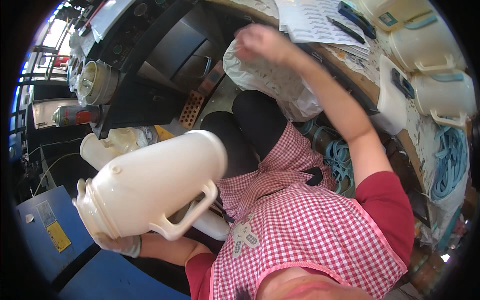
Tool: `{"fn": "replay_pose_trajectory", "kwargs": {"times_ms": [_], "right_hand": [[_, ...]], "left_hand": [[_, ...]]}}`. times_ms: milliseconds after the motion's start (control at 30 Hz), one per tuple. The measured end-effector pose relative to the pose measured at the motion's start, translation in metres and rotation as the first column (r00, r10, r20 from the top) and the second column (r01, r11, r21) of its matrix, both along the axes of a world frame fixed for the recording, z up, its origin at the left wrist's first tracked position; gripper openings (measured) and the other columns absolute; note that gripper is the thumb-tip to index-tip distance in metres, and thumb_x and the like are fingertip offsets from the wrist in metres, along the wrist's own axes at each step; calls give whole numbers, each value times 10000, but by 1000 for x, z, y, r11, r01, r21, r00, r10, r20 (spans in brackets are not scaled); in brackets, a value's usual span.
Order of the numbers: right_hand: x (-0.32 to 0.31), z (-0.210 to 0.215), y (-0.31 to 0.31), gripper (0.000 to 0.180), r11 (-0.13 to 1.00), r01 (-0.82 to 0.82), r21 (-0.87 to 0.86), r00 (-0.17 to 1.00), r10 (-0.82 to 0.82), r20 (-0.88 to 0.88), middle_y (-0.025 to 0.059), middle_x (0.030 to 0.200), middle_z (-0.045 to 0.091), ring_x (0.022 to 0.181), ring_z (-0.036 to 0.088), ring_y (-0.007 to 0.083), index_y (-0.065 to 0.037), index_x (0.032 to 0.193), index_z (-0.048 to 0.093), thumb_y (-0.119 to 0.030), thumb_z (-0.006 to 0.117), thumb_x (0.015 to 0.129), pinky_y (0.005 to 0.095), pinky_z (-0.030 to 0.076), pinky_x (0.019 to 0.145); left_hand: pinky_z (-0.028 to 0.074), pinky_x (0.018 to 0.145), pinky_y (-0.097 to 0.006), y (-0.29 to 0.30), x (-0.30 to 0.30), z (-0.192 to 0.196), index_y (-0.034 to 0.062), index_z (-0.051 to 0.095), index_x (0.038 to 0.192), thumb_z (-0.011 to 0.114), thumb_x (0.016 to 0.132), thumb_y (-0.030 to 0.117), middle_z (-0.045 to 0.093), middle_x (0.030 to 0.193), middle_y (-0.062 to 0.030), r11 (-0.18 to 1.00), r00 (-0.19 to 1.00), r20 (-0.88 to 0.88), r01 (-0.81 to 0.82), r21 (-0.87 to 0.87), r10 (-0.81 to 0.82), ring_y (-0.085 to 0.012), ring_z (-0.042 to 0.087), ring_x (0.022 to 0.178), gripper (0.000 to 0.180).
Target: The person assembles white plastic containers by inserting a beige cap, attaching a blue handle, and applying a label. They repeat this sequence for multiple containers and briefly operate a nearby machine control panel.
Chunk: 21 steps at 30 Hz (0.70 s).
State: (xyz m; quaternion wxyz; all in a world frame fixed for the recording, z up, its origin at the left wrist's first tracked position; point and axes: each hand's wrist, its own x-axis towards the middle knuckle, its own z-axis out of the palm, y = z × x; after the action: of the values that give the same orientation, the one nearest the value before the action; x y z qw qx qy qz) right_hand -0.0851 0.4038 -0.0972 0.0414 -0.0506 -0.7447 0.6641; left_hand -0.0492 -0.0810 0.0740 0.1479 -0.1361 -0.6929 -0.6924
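A large cream-white plastic jug [155, 185] with a looped side handle lies tilted across the left of the view. My left hand [117, 244] grips it from below at its ringed end; the jug hides most of the fingers. A pale glove or cuff shows at that wrist. My right hand [257, 42], smeared by motion, is stretched forward over the mouth of a white plastic bag [270, 80], and its fingers cannot be made out. Another white plastic part [95, 152] sits behind the jug, partly covered by it.
To the right, a worn workbench [367, 75] bears printed sheets [320, 22], a black pen [346, 30] and more cream jugs [442, 95]. Light-blue strips [450, 165] hang in a bundle at the far right. A dark machine [150, 55], a spray can [75, 116] and blue panels [55, 225] stand left.
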Motion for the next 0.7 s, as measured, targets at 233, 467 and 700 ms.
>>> {"fn": "replay_pose_trajectory", "kwargs": {"times_ms": [233,467,700], "right_hand": [[51,-267,18,327,530,152,834,813,-547,200,230,1197,694,1072,668,462,-34,1166,683,-281,600,969,545,526,960],[39,-279,44,284,482,157,862,936,-351,26,170,1063,704,996,679,381,-49,1115,674,-227,674,894,508,542,854],[111,-51,-42,261,928,298,226,941,-325,91,133,996,764,886,748,226,-24,1247,664,-153,672,1020,323,572,789]], "left_hand": [[404,1193,-459,3,3,-63,-60,524,1447,829,791,274,568,1496,-211,843,968,11,-212,-495,250,-324,569,1356,797],[426,1178,-441,20,9,-98,-15,521,1454,859,741,92,592,1457,-185,828,987,47,-104,-551,155,-311,593,1326,796],[486,1119,-434,62,36,-87,-2,544,1413,1014,663,242,593,1427,-193,801,989,-143,-56,-595,-37,-316,608,1301,918]]}}
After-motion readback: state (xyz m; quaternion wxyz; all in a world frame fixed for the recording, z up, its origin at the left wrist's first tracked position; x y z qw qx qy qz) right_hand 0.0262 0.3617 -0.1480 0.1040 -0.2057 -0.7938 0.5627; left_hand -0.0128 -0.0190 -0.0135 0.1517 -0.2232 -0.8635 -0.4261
